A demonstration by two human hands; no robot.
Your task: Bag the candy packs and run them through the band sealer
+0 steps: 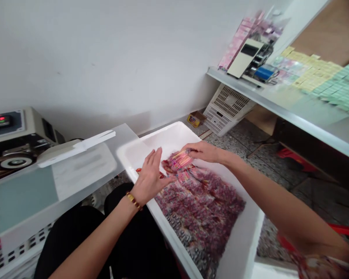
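A white tub (251, 232) stands before me, with a heap of small pink and purple printed packets (203, 201) lying in rows inside it. My left hand (152, 176), with a beaded bracelet at the wrist, is over the tub's near left edge, fingers apart and nothing in them. At the far end of the heap, my right hand (202, 151) has its fingers closed on the end of a pink packet bundle (180, 159). Its fingertips are partly blurred.
At the left, a machine with a red display (31, 131) stands beside a worktop (84, 166). A metal-edged table (296, 108) at the right holds another machine (246, 58) and stacked packs (331, 77). White crates (227, 108) and a small yellow box (194, 119) are on the floor.
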